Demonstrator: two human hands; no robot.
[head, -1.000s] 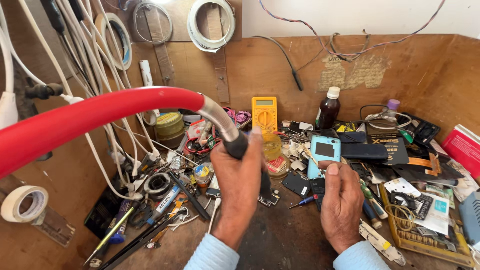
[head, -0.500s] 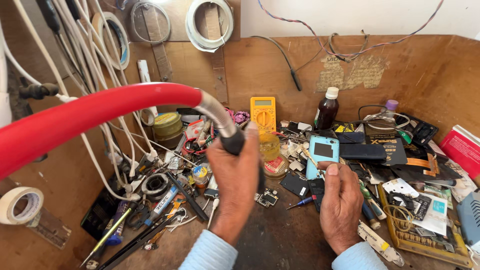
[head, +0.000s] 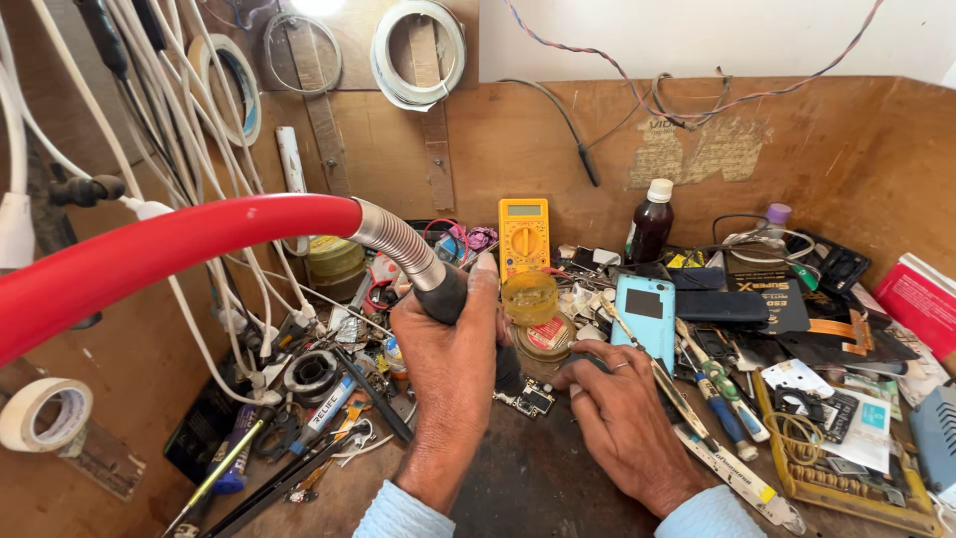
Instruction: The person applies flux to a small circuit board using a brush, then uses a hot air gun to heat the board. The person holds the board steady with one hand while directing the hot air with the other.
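Left hand: the left hand (head: 453, 364) is wrapped shut round the black handle (head: 445, 292) of a hot-air tool, thumb up along its side, above the middle of the counter (head: 543, 483).
Hot-air tool: the handle runs up into a ribbed metal neck (head: 393, 237) and then a thick red hose (head: 149, 261) that arcs away to the left edge of view. The tip is hidden behind the hand, pointing down toward the board.
How the tool handles: likely light at the handle, but the hose looks stiff and springy and will probably tug sideways; the black grip is the place to hold, since the metal neck may run hot.
Right hand: the right hand (head: 627, 423) lies nearly flat on the counter, fingers loosely curled, fingertips pressing down just beside the small circuit board (head: 536, 399). I cannot tell whether it pinches anything.
Circuit board: it lies on the dark bare patch at the middle of the counter, between the two hands, partly hidden by the left one. It looks thin, light and fragile; best steadied by its edges.
Behind the hands: a round amber pot (head: 530, 296) and a yellow multimeter (head: 524, 235) toward the back wall, with a dark brown bottle (head: 650, 223) further right.
Right side: a light-blue phone (head: 644, 317) lies face down, with screwdrivers (head: 719, 403) near it.
Left side: white cables (head: 214, 284) hang down, and a roll of tape (head: 45, 414) sits at the left edge.
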